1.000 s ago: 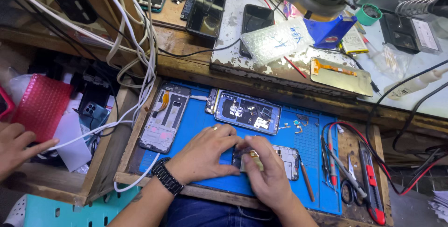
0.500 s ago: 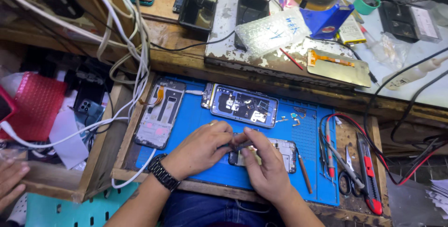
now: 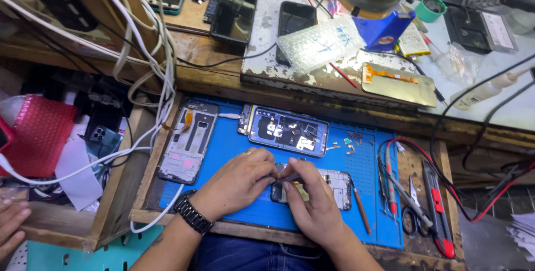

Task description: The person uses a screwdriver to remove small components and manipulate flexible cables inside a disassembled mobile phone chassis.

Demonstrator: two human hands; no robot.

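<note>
An opened phone lies on the blue work mat, its insides showing. My left hand, with a black wristwatch, rests on the phone's left end, fingers curled against it. My right hand covers the phone's middle and pinches a thin dark tool at its upper left part. The fingertips of both hands meet there. Much of the phone is hidden under my hands.
A phone frame lies left on the mat and a blue phone back above my hands. Small screws, probes, scissors and a red cutter lie right. White cables hang left. Another person's hand shows at lower left.
The view has shifted a little. My hands have drawn closer together over the phone's upper left part. The other person's hand at the left has dropped lower in view.
</note>
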